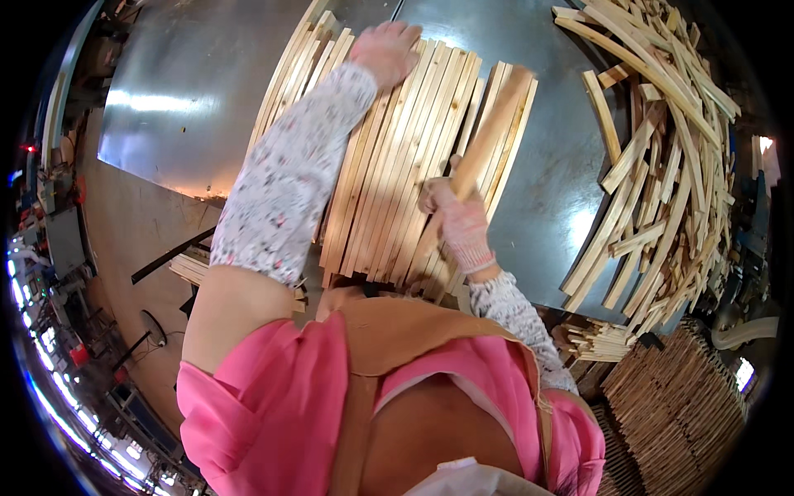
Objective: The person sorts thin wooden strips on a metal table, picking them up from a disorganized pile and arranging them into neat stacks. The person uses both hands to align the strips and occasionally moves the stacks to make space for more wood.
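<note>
Light wooden strips [389, 174] lie side by side in a row on the metal table, their long sides pointing away from me. My left hand [387, 54], its arm in a speckled white sleeve, reaches to the far ends of the row and rests there with the fingers stretched out. A single wooden strip [495, 124], smeared by motion, is gripped in my gloved right hand [461, 227]. It is raised at a slant over the row's right side. Several strips [517, 132] to the right sit slightly apart from the main row.
On the right of the metal table [554, 182] a big loose heap of wooden strips [662, 182] is piled up. More strips [294, 74] lie left of my left forearm. Stacked wood [678, 405] stands at the lower right. A black bar [174, 255] juts out at the left.
</note>
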